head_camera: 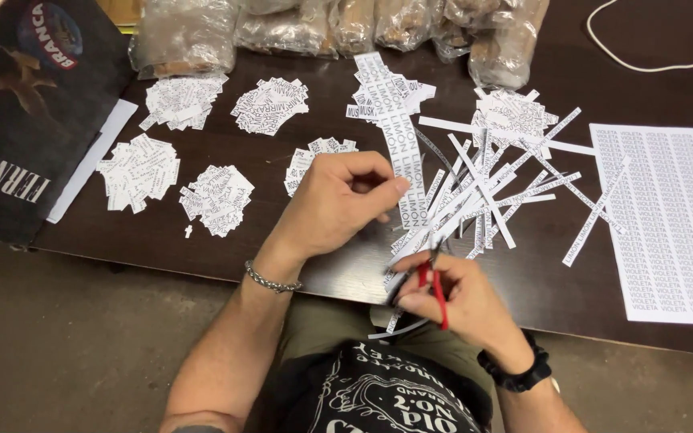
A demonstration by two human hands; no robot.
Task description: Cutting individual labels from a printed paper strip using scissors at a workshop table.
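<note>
Left hand [337,207] closed, fingertips pinching a long printed paper strip [399,136] that runs from mid-bench toward the far edge. Right hand [459,301] at the near bench edge, closed around red-handled scissors [431,277]; blades point up toward the lower end of the strip, open or shut not discernible. Hands near each other, not touching. Loose heap of cut strips [487,192] criss-crossed just right of the held strip, reaching down to the scissors. Uncut printed sheet [675,216] flat at the right end of the bench, one strip lying over its left edge. Small piles of cut labels [270,104] spread over the left half of the bench, five or six, well apart from one another. Clear plastic bags [306,28] with brownish contents lined along the far edge. White cord [643,64] at the far right corner. Dark printed poster [22,120] overhanging the left edge, plain white paper [98,152] under it. Metal chain bracelet [270,279] on left wrist, black watch [519,369] on right. Dark wood bench [282,248].
</note>
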